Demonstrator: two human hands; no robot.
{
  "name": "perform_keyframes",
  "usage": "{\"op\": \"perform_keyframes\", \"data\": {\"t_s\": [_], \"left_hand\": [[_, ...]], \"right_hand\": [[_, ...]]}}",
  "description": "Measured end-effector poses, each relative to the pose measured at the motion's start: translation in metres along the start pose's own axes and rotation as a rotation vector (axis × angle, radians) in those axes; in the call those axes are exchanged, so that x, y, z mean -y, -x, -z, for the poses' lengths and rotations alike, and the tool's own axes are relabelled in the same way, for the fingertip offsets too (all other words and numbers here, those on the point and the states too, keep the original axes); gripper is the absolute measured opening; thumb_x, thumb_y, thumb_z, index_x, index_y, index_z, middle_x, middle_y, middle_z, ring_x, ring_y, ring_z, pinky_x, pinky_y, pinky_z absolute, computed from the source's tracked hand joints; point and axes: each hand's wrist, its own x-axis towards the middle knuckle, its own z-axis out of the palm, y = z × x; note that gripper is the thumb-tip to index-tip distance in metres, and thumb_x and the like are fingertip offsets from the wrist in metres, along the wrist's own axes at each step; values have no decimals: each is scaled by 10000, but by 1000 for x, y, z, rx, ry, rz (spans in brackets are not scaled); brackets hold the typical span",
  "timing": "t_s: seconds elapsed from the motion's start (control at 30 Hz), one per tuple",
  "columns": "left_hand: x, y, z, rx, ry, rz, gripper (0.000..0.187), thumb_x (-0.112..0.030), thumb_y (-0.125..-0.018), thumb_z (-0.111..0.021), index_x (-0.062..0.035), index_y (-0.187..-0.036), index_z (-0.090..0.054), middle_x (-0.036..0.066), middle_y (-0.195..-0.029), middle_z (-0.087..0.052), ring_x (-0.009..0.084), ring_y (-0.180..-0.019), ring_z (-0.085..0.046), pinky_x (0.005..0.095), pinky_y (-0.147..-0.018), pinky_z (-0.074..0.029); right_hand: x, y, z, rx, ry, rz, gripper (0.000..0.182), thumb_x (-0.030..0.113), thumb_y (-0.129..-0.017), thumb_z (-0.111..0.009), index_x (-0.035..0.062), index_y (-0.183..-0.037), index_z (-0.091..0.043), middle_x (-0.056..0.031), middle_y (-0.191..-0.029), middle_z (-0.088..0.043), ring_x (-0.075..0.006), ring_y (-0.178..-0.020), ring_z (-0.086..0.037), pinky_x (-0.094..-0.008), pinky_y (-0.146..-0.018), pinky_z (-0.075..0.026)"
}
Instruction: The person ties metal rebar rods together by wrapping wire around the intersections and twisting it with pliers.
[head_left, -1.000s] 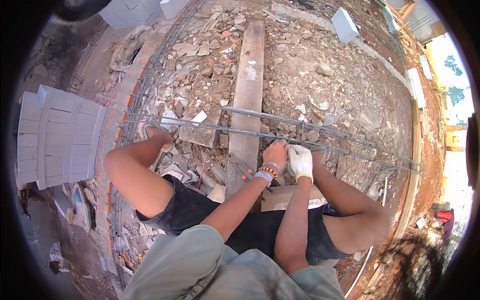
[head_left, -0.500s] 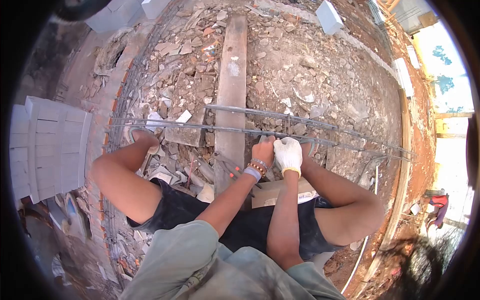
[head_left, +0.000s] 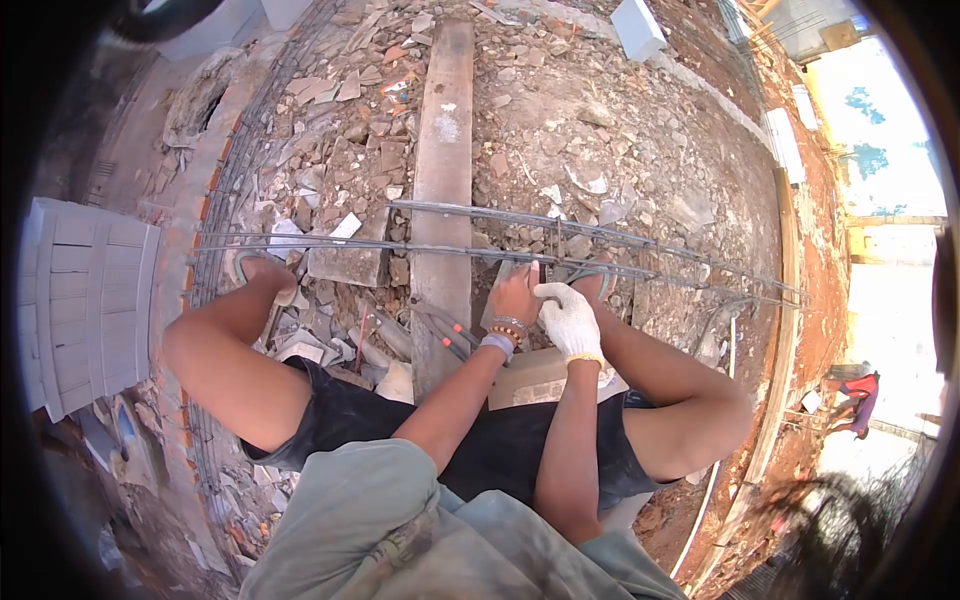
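Note:
My bare left hand [head_left: 513, 294], with bracelets at the wrist, is closed just below the steel rebar [head_left: 450, 250]. A small dark thing shows at its fingertips, too small to name. My right hand [head_left: 570, 320] wears a white knitted glove; its curled fingers meet the left hand's fingers, and whatever they pinch is hidden. Long thin rebar rods run across in front of both hands, joined by a crosswise stirrup [head_left: 560, 238]. A hand tool with orange-marked dark handles [head_left: 447, 328] lies on the wooden plank [head_left: 443, 130], left of my left wrist.
Broken rubble [head_left: 570, 130] covers the ground around the plank. A cardboard box [head_left: 535, 375] sits between my legs. Stacked pale blocks [head_left: 85, 300] stand at left, and a long timber board [head_left: 788, 230] runs along the right. Another person [head_left: 858, 400] is at far right.
My gloved right hand has loosened from a fist and drawn slightly down from the rebar. The left hand stays close beside it. The whole view has shifted a little.

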Motion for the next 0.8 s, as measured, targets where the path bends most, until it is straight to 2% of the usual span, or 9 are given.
{"op": "perform_keyframes", "data": {"t_s": [0.1,0.13,0.2,0.3,0.4,0.47,0.53,0.7,0.8], "left_hand": [[-4,1,4,70,175,42,533,-406,-1036,-391,-47,-814,-716,116,-776,-721,304,-719,-685,416,-670,-529],[-6,-1,3,52,324,62,515,-388,-1036,-417,-38,-803,-715,121,-750,-718,272,-681,-683,405,-622,-524],[-7,-1,1,130,649,248,526,-428,-1027,-470,2,-831,-701,71,-715,-714,155,-562,-640,309,-490,-483],[-7,-4,-4,205,998,393,499,-435,-1032,-461,-14,-892,-689,66,-721,-712,140,-491,-606,244,-435,-433],[-3,-7,6,411,1214,616,397,-449,-1021,-488,-85,-986,-645,15,-781,-703,142,-550,-622,257,-443,-419],[-3,-8,0,396,1366,745,336,-449,-1014,-505,-147,-953,-639,-35,-770,-689,149,-604,-630,288,-479,-422],[-8,-10,-6,337,1469,878,292,-446,-1009,-518,-194,-912,-630,-76,-748,-673,156,-646,-631,311,-515,-422],[-1,-11,-6,368,1497,844,299,-457,-1001,-528,-212,-843,-595,-105,-637,-569,147,-677,-616,319,-545,-417],[16,-13,-11,402,1465,764,334,-480,-999,-525,-196,-827,-563,-88,-591,-480,144,-617,-607,302,-526,-400]], "right_hand": [[9,28,10,95,363,-248,331,290,-810,-620,42,-1011,-710,-232,-999,-696,-389,-1002,-659,-456,-910,-506],[12,35,16,282,426,-290,468,345,-773,-665,27,-1116,-670,-260,-1085,-672,-383,-1066,-644,-469,-926,-502],[4,51,-10,378,540,-158,588,378,-761,-685,18,-1219,-606,-273,-1198,-619,-394,-1129,-611,-469,-948,-496],[24,62,-44,519,582,-164,823,468,-739,-715,26,-1386,-463,-280,-1388,-480,-409,-1250,-525,-502,-1021,-449],[-7,76,-81,459,635,128,781,538,-832,-623,49,-1415,-445,-278,-1429,-445,-422,-1297,-473,-524,-1082,-382],[-30,73,-103,-501,1755,490,728,564,-912,-499,75,-1444,-413,-258,-1472,-410,-423,-1339,-421,-543,-1100,-346],[-41,75,-113,-1041,2447,672,689,574,-968,-399,100,-1468,-379,-231,-1501,-392,-417,-1364,-393,-555,-1113,-325],[-57,82,-146,-995,3074,627,586,514,-1037,-278,130,-1473,-356,-171,-1516,-399,-387,-1371,-395,-543,-1133,-325],[-55,79,-149,-1011,3241,685,515,446,-1011,-338,128,-1404,-437,-175,-1449,-462,-374,-1313,-455,-517,-1085,-371]]}}
